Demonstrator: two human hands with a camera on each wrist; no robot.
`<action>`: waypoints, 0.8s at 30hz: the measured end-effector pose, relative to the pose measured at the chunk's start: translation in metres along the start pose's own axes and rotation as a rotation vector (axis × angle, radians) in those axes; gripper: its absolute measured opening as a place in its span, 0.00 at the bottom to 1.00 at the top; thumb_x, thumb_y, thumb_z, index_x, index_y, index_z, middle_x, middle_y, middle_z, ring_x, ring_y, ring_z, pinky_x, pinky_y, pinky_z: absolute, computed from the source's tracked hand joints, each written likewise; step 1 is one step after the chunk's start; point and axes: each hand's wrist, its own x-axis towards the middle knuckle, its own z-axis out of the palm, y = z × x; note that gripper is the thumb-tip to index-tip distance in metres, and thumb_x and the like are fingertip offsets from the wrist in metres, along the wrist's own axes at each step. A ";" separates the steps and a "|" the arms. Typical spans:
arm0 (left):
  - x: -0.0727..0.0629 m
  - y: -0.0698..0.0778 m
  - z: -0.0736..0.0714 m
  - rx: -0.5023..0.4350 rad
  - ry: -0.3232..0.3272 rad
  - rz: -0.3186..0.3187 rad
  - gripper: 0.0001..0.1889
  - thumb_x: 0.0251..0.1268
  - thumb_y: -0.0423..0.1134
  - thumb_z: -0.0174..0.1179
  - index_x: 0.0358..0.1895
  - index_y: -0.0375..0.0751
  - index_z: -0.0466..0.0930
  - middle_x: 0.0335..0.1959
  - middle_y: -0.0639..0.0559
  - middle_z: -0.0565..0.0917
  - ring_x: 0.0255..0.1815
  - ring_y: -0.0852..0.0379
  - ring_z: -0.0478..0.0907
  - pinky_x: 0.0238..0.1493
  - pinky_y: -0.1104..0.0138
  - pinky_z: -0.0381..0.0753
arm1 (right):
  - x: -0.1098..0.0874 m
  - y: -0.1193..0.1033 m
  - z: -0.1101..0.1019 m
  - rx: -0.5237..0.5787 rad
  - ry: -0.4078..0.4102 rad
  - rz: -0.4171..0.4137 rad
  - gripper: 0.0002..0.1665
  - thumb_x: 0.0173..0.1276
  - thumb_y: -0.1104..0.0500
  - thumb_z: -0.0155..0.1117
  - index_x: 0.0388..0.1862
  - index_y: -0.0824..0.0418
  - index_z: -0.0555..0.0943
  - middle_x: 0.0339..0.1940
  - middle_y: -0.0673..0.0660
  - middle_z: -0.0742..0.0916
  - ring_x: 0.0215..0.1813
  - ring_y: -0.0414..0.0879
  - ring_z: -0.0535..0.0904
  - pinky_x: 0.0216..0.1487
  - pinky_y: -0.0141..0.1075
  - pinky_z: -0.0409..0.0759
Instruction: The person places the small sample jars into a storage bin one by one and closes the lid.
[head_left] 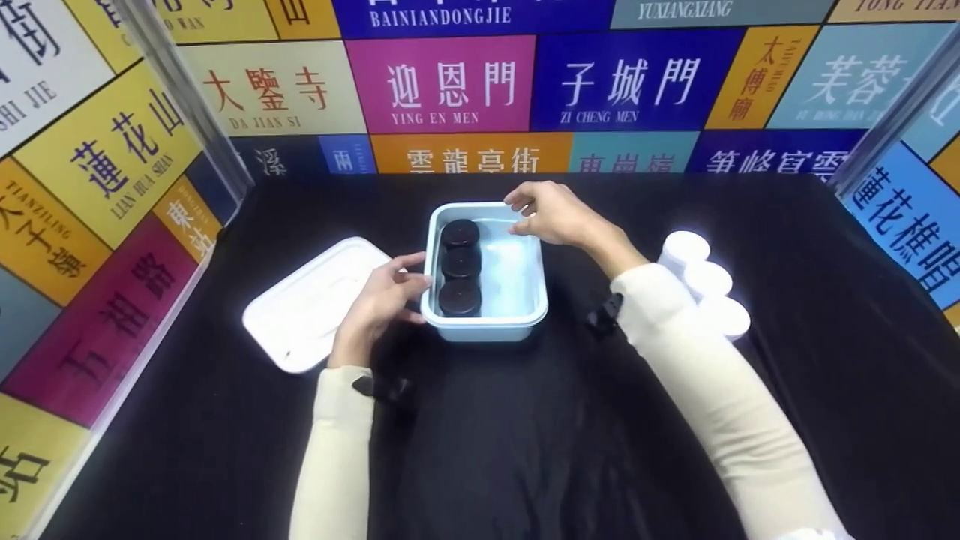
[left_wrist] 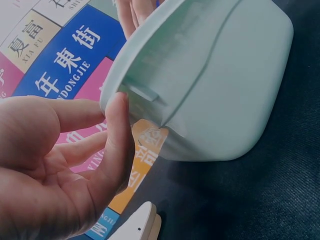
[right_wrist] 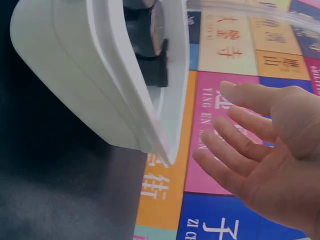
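A pale blue-green plastic box (head_left: 487, 330) sits on the black cloth, its top uncovered. Along its left inner side stand three dark round-topped jars (head_left: 460, 262) in a row. My left hand (head_left: 382, 296) grips the box's left side, thumb and finger at the rim (left_wrist: 112, 80) in the left wrist view. Above the box's far right corner hovers my right hand (head_left: 551, 214), fingers loosely spread with nothing between them. In the right wrist view this hand (right_wrist: 265, 145) is apart from the rim, and part of the dark jars (right_wrist: 150, 45) shows over the wall.
A white rectangular lid (head_left: 315, 300) lies left of the box, partly behind the left hand. Three white round containers (head_left: 707, 279) stand in a line at the right, beside the right sleeve. Colourful printed panels (head_left: 442, 82) enclose the back and sides.
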 end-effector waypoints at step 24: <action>0.000 0.000 0.002 -0.002 -0.009 -0.003 0.28 0.72 0.32 0.54 0.74 0.40 0.65 0.58 0.33 0.78 0.39 0.54 0.83 0.22 0.68 0.87 | -0.106 0.051 -0.014 0.210 0.252 -0.162 0.22 0.66 0.59 0.71 0.59 0.61 0.82 0.57 0.61 0.85 0.61 0.56 0.81 0.64 0.49 0.82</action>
